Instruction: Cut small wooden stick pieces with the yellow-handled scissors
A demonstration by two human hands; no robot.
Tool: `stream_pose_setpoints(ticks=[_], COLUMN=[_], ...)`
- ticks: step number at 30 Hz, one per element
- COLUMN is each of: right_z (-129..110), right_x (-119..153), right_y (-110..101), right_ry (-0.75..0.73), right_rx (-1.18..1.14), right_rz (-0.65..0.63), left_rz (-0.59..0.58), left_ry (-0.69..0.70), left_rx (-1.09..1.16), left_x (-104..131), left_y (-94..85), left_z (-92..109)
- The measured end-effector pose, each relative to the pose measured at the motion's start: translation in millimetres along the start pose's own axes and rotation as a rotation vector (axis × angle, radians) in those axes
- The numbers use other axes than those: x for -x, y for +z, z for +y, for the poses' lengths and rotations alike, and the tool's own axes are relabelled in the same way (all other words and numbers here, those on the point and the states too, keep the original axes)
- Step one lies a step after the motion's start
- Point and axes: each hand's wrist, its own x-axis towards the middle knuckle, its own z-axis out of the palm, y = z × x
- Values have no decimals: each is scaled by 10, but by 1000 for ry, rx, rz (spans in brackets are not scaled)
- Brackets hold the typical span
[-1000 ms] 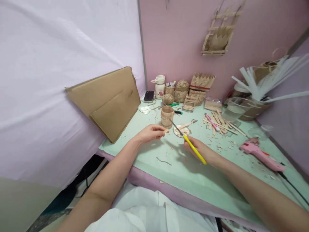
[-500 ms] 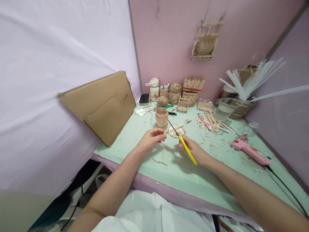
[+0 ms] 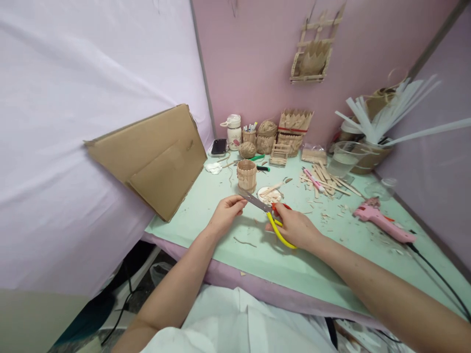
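Note:
My right hand (image 3: 294,226) grips yellow- and red-handled scissors (image 3: 259,202), whose blades point left to the fingertips of my left hand (image 3: 226,213). Those left fingers are pinched together at the blade tips; whatever they hold is too small to make out. Just beyond the blades stands a small round cup of wooden sticks (image 3: 246,177). A white dish of wood bits (image 3: 270,196) lies behind the scissors, with a thin stick across it. A short piece of twine (image 3: 245,241) rests on the green tabletop (image 3: 206,240) nearer to me.
Cardboard (image 3: 165,166) leans at the left. Popsicle sticks (image 3: 327,181) with a pink pen lie right, beside a clear water cup (image 3: 342,159). A pink glue gun (image 3: 386,225) with a black cord is far right. Twine balls, a white bottle (image 3: 234,133) and stick crafts line the back.
The scissors have turned so their blades now reach my left fingertips, and the red handle shows. The small wood piece seen in my left fingers is no longer clearly visible. The view has shifted slightly.

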Motion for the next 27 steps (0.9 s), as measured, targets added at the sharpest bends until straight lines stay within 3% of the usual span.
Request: stream_pose_setpoints(ticks=[12,22,27], right_z=[-40,38,50], right_x=[15,-24,-31], right_y=[-36,20,45], right_ry=[23,48,45], right_rx=[49,-65,-81], right_rz=[-31,15,30], left_rz=[8,55,82], left_ry=[-5,-297,-305], left_rx=[25,538,588], left_x=[31,-28,-9], left_y=[12,-4,12], left_z=[-38,-34,-45])
